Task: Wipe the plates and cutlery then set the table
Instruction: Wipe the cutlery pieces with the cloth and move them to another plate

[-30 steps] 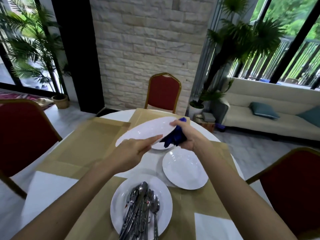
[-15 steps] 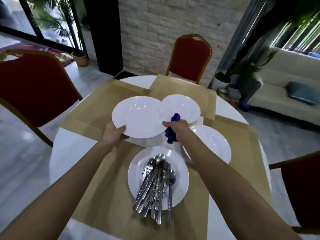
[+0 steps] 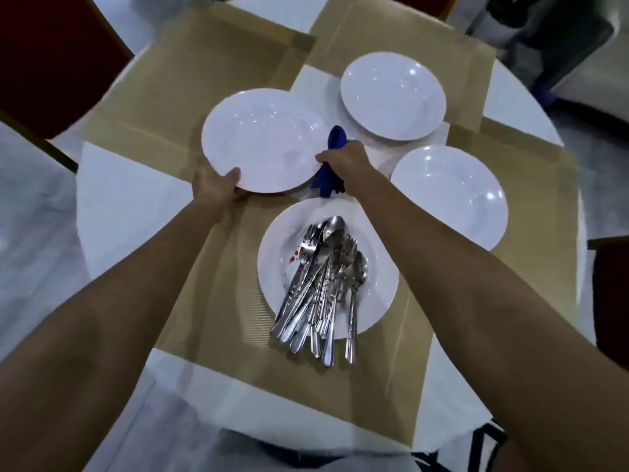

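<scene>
A white plate point(image 3: 262, 141) lies flat and low over the left placemat. My left hand point(image 3: 216, 185) grips its near rim, thumb on top. My right hand point(image 3: 343, 161) holds the plate's right rim together with a blue cloth point(image 3: 332, 158) bunched in its fingers. Two more white plates sit on the table, one at the far side point(image 3: 393, 95) and one at the right point(image 3: 449, 195). A near plate point(image 3: 374, 291) carries a heap of several forks, spoons and knives point(image 3: 323, 284), some with red stains.
Tan placemats point(image 3: 218, 301) cover the round white table point(image 3: 112, 206). Red chairs stand at the far left point(image 3: 51, 63) and at the right edge point(image 3: 611, 294). A white napkin point(image 3: 136, 424) lies near the front left edge.
The view has tilted down onto the table. The held plate has come down from a tilted position to flat over the left placemat, with both hands still on it.
</scene>
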A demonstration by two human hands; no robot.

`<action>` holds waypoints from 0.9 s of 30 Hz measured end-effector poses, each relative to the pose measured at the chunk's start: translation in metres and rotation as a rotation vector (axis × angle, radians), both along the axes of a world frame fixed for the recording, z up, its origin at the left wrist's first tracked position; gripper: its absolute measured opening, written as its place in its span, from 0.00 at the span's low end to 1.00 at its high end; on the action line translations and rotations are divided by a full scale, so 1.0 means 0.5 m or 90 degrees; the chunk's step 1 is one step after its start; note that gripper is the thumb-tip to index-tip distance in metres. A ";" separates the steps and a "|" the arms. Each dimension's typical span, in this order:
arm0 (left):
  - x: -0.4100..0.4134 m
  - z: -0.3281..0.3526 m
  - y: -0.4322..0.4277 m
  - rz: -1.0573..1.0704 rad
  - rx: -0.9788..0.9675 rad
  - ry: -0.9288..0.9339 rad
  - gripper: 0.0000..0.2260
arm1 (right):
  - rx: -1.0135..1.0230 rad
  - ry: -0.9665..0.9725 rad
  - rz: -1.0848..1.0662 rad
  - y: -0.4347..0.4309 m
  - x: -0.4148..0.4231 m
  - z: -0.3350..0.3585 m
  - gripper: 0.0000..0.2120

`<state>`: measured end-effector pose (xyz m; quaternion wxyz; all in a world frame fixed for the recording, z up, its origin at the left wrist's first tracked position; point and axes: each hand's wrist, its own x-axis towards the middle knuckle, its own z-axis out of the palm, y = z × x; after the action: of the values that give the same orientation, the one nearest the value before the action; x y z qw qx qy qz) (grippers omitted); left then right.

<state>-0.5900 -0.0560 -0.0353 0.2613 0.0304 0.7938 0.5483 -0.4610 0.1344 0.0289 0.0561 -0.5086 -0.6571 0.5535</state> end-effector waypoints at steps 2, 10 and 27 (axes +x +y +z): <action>0.008 0.008 0.003 -0.019 -0.002 0.011 0.23 | 0.028 0.013 -0.024 0.004 0.009 0.003 0.04; 0.197 0.099 -0.032 -0.166 -0.106 0.372 0.17 | -0.012 0.157 -0.066 -0.051 0.130 0.094 0.13; 0.376 0.078 -0.091 -0.410 -0.465 0.437 0.15 | 0.544 -0.302 0.504 -0.134 0.441 -0.043 0.26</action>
<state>-0.4019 -0.1015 0.0037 0.1367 0.3537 0.9208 0.0919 -0.2406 0.0675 0.0074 -0.1023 -0.2682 -0.9534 0.0928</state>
